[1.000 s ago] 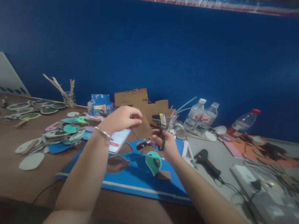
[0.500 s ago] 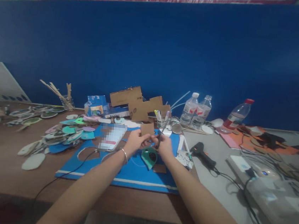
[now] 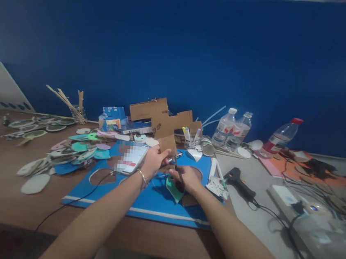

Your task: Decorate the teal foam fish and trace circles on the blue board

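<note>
My left hand (image 3: 155, 160) has its fingers closed on a small brown cardboard piece (image 3: 167, 144), held up over the blue board (image 3: 149, 203). Close beside it on the right, my right hand (image 3: 188, 178) is wrapped round dark-handled scissors (image 3: 174, 159), whose blades reach the cardboard. A green leaf-like cutout (image 3: 174, 190) lies on the board just below my hands, partly covered by the right one. To the left of my left hand lies a phone (image 3: 133, 157) with a cable.
Cutouts (image 3: 79, 156) are piled on the left. Bottles (image 3: 224, 126), a marker cup (image 3: 190, 139) and cardboard (image 3: 161, 122) stand behind. A glue gun (image 3: 240, 184) and a power strip (image 3: 286, 199) with cables are on the right.
The scissors have turned from upright to slanting across the cardboard. My right hand has moved slightly lower, and the cardboard is tilted. The view has shifted a little.
</note>
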### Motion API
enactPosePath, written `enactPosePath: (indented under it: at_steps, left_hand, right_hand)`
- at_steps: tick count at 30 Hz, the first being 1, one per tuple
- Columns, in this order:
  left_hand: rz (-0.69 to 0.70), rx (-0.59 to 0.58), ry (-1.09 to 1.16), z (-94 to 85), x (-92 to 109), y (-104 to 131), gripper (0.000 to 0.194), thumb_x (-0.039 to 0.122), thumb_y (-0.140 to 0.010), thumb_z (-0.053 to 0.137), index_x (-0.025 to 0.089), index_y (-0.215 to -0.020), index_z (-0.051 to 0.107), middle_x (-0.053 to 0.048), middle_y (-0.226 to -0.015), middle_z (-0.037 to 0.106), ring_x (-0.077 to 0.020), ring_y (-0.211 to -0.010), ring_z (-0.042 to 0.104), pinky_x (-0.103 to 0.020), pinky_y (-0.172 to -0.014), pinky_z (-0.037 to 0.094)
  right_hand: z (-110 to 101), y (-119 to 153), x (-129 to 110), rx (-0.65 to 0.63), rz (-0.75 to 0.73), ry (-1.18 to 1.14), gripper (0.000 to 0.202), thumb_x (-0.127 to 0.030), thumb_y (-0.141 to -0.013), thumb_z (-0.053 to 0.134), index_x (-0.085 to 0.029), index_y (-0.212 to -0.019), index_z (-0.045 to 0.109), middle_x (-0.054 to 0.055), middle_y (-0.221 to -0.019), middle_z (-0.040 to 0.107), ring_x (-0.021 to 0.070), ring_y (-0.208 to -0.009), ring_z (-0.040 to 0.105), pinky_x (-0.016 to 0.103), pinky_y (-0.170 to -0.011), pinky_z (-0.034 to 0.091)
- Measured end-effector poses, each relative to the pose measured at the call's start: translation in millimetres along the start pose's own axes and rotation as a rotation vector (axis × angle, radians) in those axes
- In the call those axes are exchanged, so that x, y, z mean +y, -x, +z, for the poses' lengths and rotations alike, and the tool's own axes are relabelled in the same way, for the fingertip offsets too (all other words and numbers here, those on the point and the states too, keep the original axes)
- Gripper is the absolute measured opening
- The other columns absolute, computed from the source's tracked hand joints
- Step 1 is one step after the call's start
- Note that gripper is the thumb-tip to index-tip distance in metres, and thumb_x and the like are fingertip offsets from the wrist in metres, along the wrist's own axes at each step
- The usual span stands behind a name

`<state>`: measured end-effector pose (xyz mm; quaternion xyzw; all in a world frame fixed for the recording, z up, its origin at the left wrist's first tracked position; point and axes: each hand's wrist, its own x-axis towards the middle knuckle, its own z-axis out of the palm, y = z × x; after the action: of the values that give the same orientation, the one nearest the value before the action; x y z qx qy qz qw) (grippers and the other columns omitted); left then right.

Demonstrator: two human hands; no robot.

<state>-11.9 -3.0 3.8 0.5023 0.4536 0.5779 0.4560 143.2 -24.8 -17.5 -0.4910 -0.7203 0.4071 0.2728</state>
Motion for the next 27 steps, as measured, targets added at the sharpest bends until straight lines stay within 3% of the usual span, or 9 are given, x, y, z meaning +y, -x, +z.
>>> enactPosePath:
  at_steps: [10,27]
  left_hand:
    - [-0.026,-0.070,-0.094,-1.4,0.2,1.5,0.032,0.040,-0.067,0.066,0.014,-0.082,0.055,0.005,-0.041,0.049,-0.0076,-0.035,0.043,-0.018,-0.038,0.034]
    - [0.008,-0.008,-0.065,-0.9,-3.2,0.7,0.028,0.039,-0.069,0.064,0.015,-0.079,0.054,0.005,-0.044,0.050,-0.0078,-0.037,0.044,-0.018,-0.038,0.034]
  right_hand:
    - [-3.0,0.3,-3.3,0.046,-0.035,0.120,0.044,-0.058,-0.073,0.052,-0.017,-0.083,0.064,0.003,-0.069,0.064,0.0172,-0.062,0.056,0.024,-0.055,0.035]
    - [-0.5,-0.9,0.0,0.002,-0.055,0.081,0.044,-0.056,-0.075,0.051,-0.016,-0.086,0.065,0.002,-0.070,0.063,0.0181,-0.063,0.056,0.025,-0.059,0.038]
